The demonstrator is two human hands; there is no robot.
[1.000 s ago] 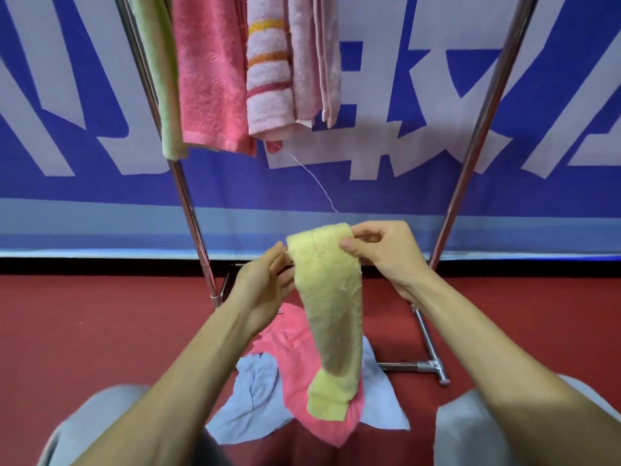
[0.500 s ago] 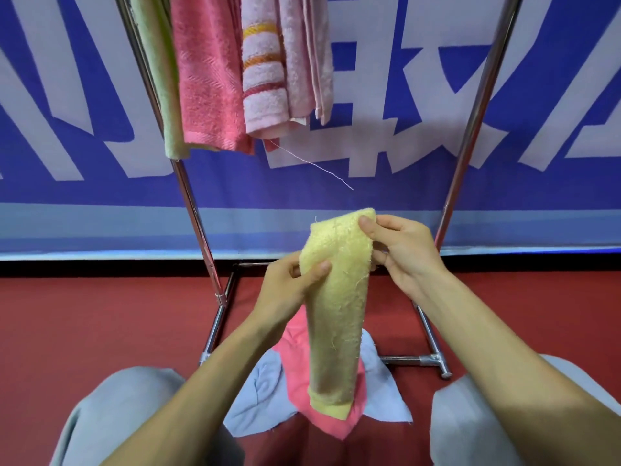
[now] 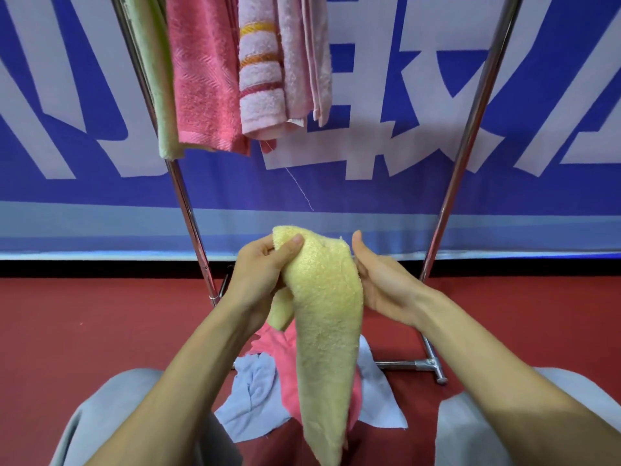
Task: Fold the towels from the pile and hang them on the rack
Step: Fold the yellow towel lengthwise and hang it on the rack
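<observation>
Red floor (image 3: 67,331) below, left hand (image 3: 260,274) grips yellow towel (image 3: 327,331), right hand (image 3: 383,284) touching.

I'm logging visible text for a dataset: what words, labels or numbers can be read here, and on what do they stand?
Banner: huge white characters on blue, cut off by the picture's edges; none can be read whole.
Tag on the striped pink towel: too small to read.
No other text shows.

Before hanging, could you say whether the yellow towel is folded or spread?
Folded: towel hangs as a narrow doubled strip from the left hand.
</observation>
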